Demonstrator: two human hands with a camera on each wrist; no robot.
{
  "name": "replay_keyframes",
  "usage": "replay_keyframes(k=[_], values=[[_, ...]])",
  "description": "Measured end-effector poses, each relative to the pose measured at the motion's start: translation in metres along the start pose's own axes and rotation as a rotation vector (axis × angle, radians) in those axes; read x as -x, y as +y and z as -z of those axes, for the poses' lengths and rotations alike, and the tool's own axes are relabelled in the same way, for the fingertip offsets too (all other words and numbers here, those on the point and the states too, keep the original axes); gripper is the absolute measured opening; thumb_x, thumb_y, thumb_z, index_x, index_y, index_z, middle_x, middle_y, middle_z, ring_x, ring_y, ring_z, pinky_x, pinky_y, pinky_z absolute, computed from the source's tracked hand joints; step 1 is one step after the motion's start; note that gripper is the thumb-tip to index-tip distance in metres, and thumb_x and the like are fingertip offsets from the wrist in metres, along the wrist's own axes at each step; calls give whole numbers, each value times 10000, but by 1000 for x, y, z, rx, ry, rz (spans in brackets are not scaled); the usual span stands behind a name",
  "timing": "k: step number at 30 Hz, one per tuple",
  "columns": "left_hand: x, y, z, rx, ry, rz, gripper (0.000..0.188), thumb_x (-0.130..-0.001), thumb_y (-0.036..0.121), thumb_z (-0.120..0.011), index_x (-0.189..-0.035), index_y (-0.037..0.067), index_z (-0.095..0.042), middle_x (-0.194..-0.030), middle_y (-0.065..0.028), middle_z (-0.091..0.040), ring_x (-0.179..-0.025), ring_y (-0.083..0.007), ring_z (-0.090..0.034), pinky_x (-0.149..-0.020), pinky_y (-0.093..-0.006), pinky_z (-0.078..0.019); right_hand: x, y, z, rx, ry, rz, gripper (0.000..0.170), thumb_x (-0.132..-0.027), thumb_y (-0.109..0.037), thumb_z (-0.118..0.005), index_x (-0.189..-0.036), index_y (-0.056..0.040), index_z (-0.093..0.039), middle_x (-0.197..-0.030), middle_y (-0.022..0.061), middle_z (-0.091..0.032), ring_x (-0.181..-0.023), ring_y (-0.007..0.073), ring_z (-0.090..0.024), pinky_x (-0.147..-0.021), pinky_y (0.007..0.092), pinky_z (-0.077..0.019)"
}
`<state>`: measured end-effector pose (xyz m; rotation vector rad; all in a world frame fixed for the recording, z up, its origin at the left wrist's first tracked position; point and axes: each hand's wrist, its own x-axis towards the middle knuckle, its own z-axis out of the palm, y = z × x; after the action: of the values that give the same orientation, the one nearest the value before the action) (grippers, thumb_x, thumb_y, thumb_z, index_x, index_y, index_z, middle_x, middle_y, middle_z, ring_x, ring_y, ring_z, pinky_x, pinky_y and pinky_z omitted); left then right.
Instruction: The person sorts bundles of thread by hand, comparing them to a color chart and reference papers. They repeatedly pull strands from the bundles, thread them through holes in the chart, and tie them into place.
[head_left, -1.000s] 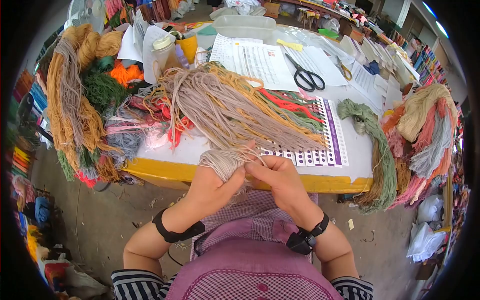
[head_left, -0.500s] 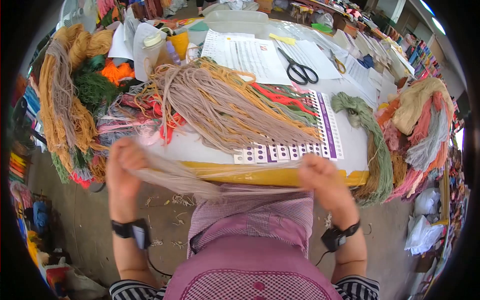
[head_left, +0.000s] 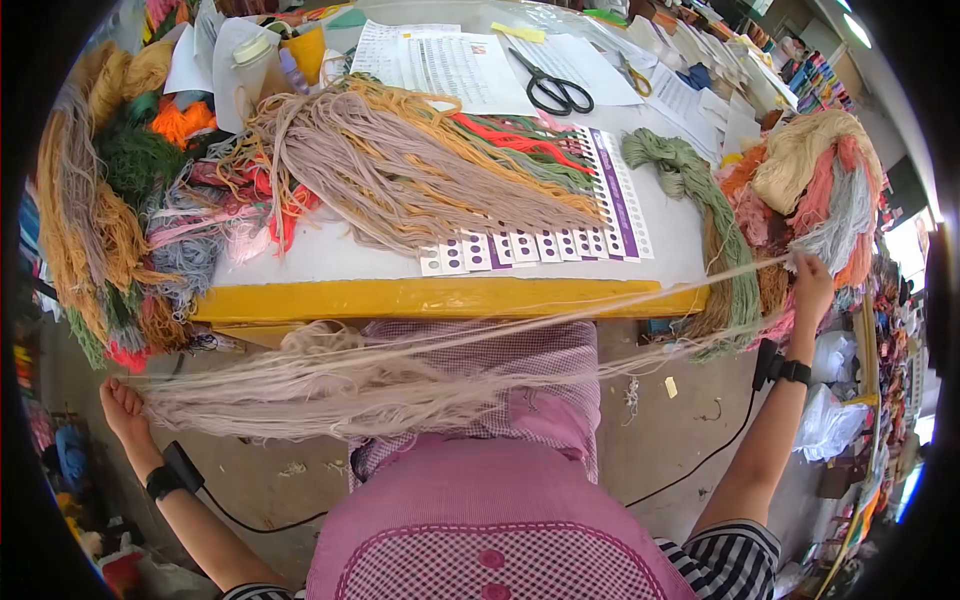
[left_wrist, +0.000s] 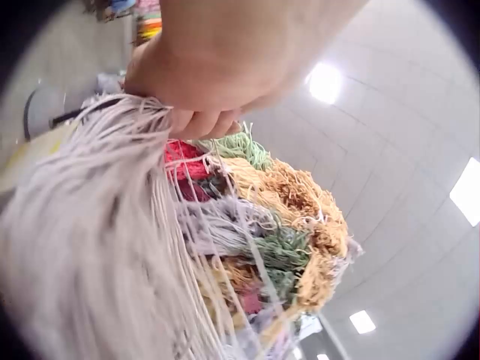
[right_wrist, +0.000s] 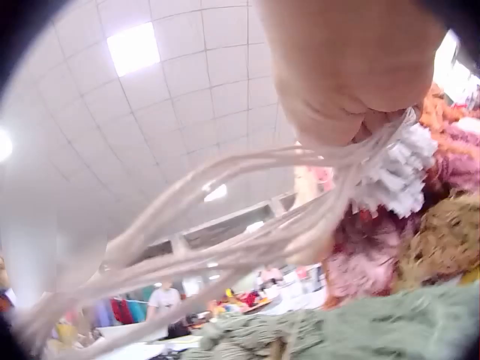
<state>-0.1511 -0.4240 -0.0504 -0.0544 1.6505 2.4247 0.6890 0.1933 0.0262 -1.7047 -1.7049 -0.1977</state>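
Both hands [head_left: 124, 408] curl round pale yarn [head_left: 330, 395] stretched between them — the right apparently pinching.

your yarn [head_left: 300, 398]: pale greyish beige | your apron [head_left: 450, 480]: mauve-pink, checked panel | your sleeves [head_left: 735, 560]: dark-and-white stripes | your wristbands [head_left: 795, 371]: black | tabletop [head_left: 335, 262]: white, yellow edge | cards [head_left: 617, 190]: white, purple bands and dots | scissors [head_left: 557, 84]: black handles

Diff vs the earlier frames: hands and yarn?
Left hand went out left, right hand out right. The pale yarn, bunched between them at first, is now stretched wide; both hands still grip it. Unchanged on the table: black-handled scissors, hole-punched cards, green skein.
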Motion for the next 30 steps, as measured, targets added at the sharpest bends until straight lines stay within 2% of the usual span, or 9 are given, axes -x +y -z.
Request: replay_keyframes(k=[1, 5, 7, 8, 12, 16, 21, 24, 30], values=[[8, 1, -9, -143, 216, -129, 193, -992, 184, -451, -816, 120, -499, -547, 65, -307, -420, -36, -237, -336, -216, -169, 3, 0, 6, 186, 146, -26, 253, -871, -295, -655, -948, -58, -698, -792, 20, -674, -728, 120, -596, -665, 300, -462], [16, 4, 0, -236, 110, -114, 195, -975, 216, -498, -802, 125, -510, -560, 71, -346, -427, -31, -257, -342, -189, -203, 8, 5, 22, 313, 135, -230, 230, -886, -250, -618, -969, -47, -687, -812, 43, -665, -729, 165, -596, -653, 289, -452], [67, -9, -65, 19, -138, 145, 234, -954, 264, -543, -769, 123, -512, -577, 56, -410, -427, -23, -321, -348, -170, -221, -14, 65, -2, -694, 36, -46, 201, -907, -197, -561, -961, -37, -669, -790, 55, -618, -710, 202, -578, -650, 283, -446], [86, -18, -91, -53, -147, 176, 236, -948, 267, -550, -773, 112, -520, -587, 40, -436, -424, -29, -353, -346, -167, -229, 20, -23, 11, -154, 218, 504, 175, -934, -157, -515, -918, -43, -645, -764, 24, -558, -670, 144, -519, -626, 266, -416], [141, -39, -173, -350, -614, 293, 210, -929, 245, -558, -831, 60, -576, -588, -15, -503, -415, -70, -431, -334, -179, -231, 73, -158, -18, -1010, -161, -181, 118, -927, -128, -587, -855, -43, -628, -758, -14, -574, -717, 89, -535, -651, 223, -436], [194, -69, -269, -385, -691, 435, 252, -925, 255, -548, -823, 38, -629, -575, -18, -513, -435, -89, -469, -352, -198, -252, 151, -268, -51, -662, -260, 379, 104, -850, 5, -644, -935, -46, -677, -839, 43, -658, -746, 154, -580, -687, 263, -475], [228, -114, -346, -367, -997, 639, 276, -885, 258, -638, -1047, 35, -647, -677, -51, -603, -505, -105, -547, -371, -189, -297, 201, -336, -81, -806, -442, 628, 113, -848, -11, -626, -954, -41, -656, -828, 104, -671, -742, 250, -617, -672, 334, -495], [232, -139, -359, -413, -992, 718, 299, -883, 254, -662, -1075, 28, -624, -763, -92, -670, -528, -102, -585, -368, -189, -335, 210, -352, -94, -950, -956, 162, 60, -897, -52, -588, -924, -15, -627, -785, 94, -683, -640, 194, -645, -643, 289, -495], [239, -151, -361, -337, -917, 716, 263, -881, 228, -677, -1041, 27, -620, -775, -97, -687, -530, -92, -593, -371, -185, -361, 212, -356, -118, -738, -598, 611, 87, -823, -102, -634, -884, -42, -619, -721, 121, -628, -694, 317, -633, -620, 379, -502]])
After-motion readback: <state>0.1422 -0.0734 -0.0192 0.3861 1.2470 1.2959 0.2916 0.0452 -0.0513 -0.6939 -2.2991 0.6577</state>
